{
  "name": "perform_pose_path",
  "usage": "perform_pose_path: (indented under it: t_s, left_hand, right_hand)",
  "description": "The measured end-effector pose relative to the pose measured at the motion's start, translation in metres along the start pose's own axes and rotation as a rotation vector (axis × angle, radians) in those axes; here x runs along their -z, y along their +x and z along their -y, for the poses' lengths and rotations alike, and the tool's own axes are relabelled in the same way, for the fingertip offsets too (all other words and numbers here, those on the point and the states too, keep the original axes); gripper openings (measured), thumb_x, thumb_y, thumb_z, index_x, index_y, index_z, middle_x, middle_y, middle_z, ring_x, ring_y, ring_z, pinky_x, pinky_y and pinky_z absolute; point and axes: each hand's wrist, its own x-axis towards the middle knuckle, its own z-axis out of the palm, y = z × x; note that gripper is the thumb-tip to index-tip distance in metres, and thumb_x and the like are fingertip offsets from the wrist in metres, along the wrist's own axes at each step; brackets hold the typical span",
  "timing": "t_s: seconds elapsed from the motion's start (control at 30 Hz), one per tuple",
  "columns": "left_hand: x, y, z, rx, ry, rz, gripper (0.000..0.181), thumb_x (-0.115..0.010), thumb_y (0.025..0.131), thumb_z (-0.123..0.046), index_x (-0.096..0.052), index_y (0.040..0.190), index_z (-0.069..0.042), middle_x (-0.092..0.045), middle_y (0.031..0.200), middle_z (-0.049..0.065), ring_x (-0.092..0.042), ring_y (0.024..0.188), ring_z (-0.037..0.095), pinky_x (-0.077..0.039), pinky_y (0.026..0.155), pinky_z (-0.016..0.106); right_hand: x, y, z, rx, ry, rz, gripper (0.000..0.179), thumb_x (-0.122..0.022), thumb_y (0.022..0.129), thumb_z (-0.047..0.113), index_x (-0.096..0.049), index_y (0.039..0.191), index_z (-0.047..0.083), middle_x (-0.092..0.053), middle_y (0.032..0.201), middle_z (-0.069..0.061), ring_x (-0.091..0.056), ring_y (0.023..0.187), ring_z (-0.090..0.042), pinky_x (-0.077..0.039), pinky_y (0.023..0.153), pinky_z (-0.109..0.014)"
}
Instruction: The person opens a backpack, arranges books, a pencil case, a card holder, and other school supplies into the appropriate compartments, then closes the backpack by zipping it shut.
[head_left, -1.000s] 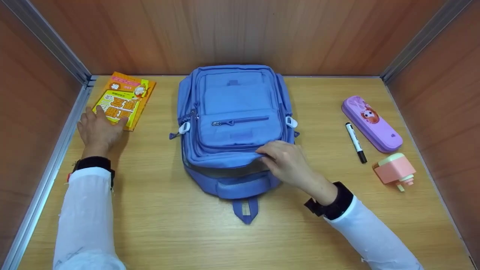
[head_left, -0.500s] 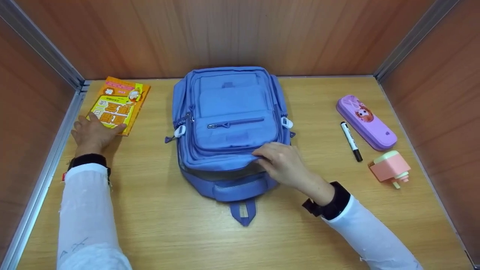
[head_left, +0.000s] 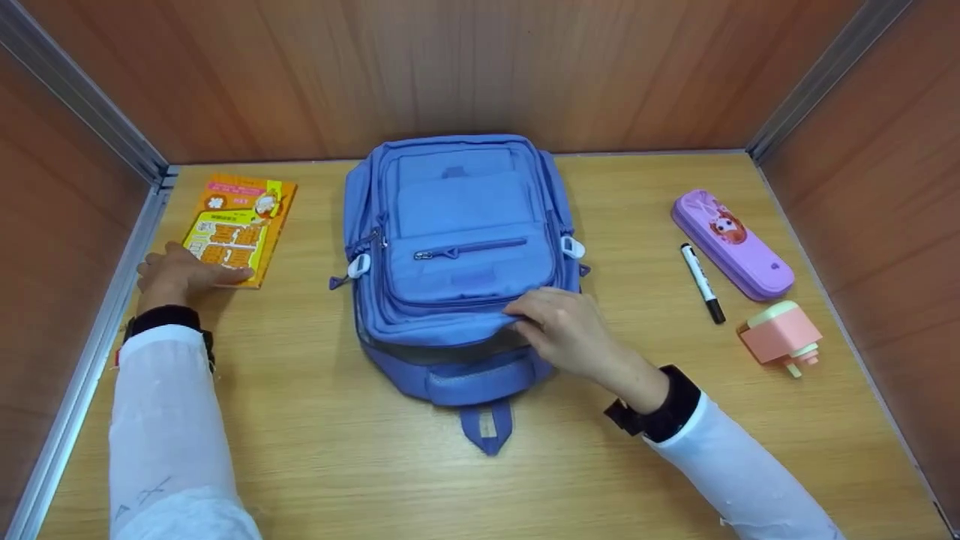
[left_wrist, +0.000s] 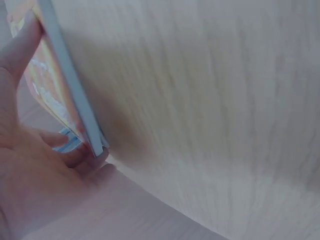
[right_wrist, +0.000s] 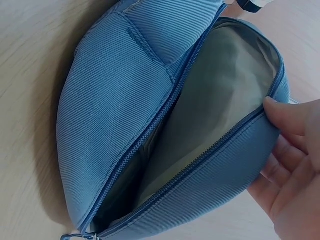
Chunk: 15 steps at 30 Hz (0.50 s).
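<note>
My left hand (head_left: pixel 176 276) grips the near-left part of an orange and yellow book (head_left: pixel 244 225) at the table's left. In the left wrist view its thumb (left_wrist: pixel 25 47) lies on the cover, and the other fingers curl at the book's lower edge. A blue backpack (head_left: pixel 465 199) lies in the middle, its top toward me. My right hand (head_left: pixel 566 330) pinches the front edge of its unzipped main opening. The right wrist view shows this zipper edge (right_wrist: pixel 200 167) held away from the other side, with the grey-green lining (right_wrist: pixel 220 85) exposed between them.
On the right lie a purple pencil case (head_left: pixel 731 244) with a cartoon figure, a white marker (head_left: pixel 703 283) with a black cap, and a pink and pale-green pencil sharpener (head_left: pixel 784 334). Wooden panels (head_left: pixel 465 75) wall the table at the back and both sides.
My left hand has closed on the book, which has come slightly toward me. The right hand keeps its hold on the backpack's edge. The head view has shifted a little.
</note>
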Motion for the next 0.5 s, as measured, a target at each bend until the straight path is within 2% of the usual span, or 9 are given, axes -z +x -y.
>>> perform_pose_path:
  t_s: [0.13,0.27,0.4,0.5]
  left_hand:
    - [0.0022,-0.0017,0.0050,0.087,-0.035,0.055,0.135,-0.075,0.078,-0.069,0.002,0.156,0.010,-0.009,0.150,0.044,-0.020,0.130,0.057,-0.031,0.111,0.065]
    - [0.0032,-0.0014,0.0082,0.137,-0.104,0.079,0.133,-0.076,0.080,-0.065,0.004,0.156,0.010,0.000,0.156,0.041,-0.017,0.134,0.056,-0.029,0.116,0.063]
    - [0.0043,-0.0030,0.0079,0.157,-0.227,0.058,0.119,-0.075,0.088,-0.052,0.001,0.158,0.007,-0.001,0.159,0.037,-0.017,0.137,0.053,-0.024,0.120,0.062]
    - [0.0052,-0.0064,0.0050,0.159,-0.264,0.031,0.110,-0.073,0.092,-0.046,-0.003,0.159,0.005,-0.006,0.158,0.035,-0.018,0.137,0.051,-0.025,0.120,0.060]
  right_hand:
    - [-0.0008,-0.0023,0.0008,-0.003,-0.001,0.015,0.013,-0.077,0.090,0.005,-0.076,0.103,0.005,-0.076,0.097,-0.007,-0.071,0.088,-0.021,-0.060,0.075,-0.034]
    - [-0.0006,-0.0031,0.0016,-0.008,-0.001,0.023,0.013,-0.077,0.090,0.005,-0.076,0.103,0.005,-0.076,0.097,-0.007,-0.071,0.088,-0.021,-0.060,0.076,-0.033]
    - [0.0012,-0.0029,0.0019,-0.015,0.000,0.027,0.014,-0.077,0.090,0.006,-0.076,0.104,0.005,-0.076,0.098,-0.007,-0.072,0.090,-0.022,-0.060,0.078,-0.034]
    - [0.0022,-0.0026,0.0009,-0.018,0.005,0.026,0.014,-0.077,0.090,0.006,-0.076,0.104,0.005,-0.076,0.099,-0.008,-0.072,0.091,-0.022,-0.060,0.080,-0.034]
